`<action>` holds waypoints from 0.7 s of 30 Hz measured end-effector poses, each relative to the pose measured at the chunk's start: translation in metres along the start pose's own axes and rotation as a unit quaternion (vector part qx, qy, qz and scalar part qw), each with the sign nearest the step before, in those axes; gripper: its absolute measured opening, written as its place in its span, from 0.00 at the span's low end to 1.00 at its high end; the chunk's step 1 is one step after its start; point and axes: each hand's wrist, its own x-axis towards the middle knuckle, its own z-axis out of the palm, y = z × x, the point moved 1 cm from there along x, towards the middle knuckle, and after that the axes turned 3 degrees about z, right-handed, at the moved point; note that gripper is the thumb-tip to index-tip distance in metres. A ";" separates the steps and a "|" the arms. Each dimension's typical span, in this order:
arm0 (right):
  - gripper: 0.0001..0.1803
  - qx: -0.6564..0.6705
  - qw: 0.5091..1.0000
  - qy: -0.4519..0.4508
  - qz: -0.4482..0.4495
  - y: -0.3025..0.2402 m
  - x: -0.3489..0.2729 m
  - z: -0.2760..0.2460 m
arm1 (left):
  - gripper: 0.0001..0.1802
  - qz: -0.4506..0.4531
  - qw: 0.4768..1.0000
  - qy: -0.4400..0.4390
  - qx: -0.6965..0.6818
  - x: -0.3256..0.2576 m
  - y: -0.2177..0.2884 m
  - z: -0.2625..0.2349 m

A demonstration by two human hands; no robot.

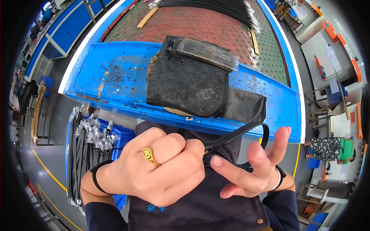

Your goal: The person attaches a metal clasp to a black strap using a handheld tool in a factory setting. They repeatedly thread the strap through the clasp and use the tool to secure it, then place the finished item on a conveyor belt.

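Note:
Closed into a fist, with a gold ring on one finger, my left hand [165, 167] grips a narrow black belt [238, 134] near a small metal part at its end. From that fist the belt bends into a loop toward the right. My right hand [252, 171] has its fingers spread, one fingertip close to the belt beside the fist; part of the loop is hidden behind these fingers. Both hands are in front of my dark apron [192, 211]. Just beyond them a block covered in worn black cloth [187, 82] rests on the blue bench [115, 82].
A flat clear-topped case [206, 52] lies on the block. Farther back, black belts [208, 10] lie in a row across a red studded surface [127, 29]. At left, a blue bin [125, 140] holds black belts [90, 144] with plastic-wrapped ends. Another person [335, 149] is at far right.

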 end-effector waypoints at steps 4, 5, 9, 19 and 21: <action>0.38 0.047 0.999 -0.008 -0.003 0.002 0.002 0.001 | 0.11 0.002 1.000 -0.008 -0.007 0.001 0.002 -0.001; 0.34 0.079 0.997 -0.005 -0.015 0.006 0.003 0.001 | 0.11 0.003 1.000 -0.010 -0.006 0.000 0.002 0.000; 0.26 0.210 0.974 0.082 0.029 0.028 -0.003 -0.004 | 0.11 0.005 1.000 0.000 0.008 -0.003 0.001 -0.001; 0.21 -0.023 0.949 -0.130 0.286 0.090 -0.038 0.034 | 0.09 0.023 1.000 0.013 -0.003 -0.008 -0.007 0.000; 0.23 0.080 0.961 -0.075 0.255 0.079 -0.021 0.017 | 0.09 0.029 0.999 0.008 -0.010 -0.006 -0.008 0.004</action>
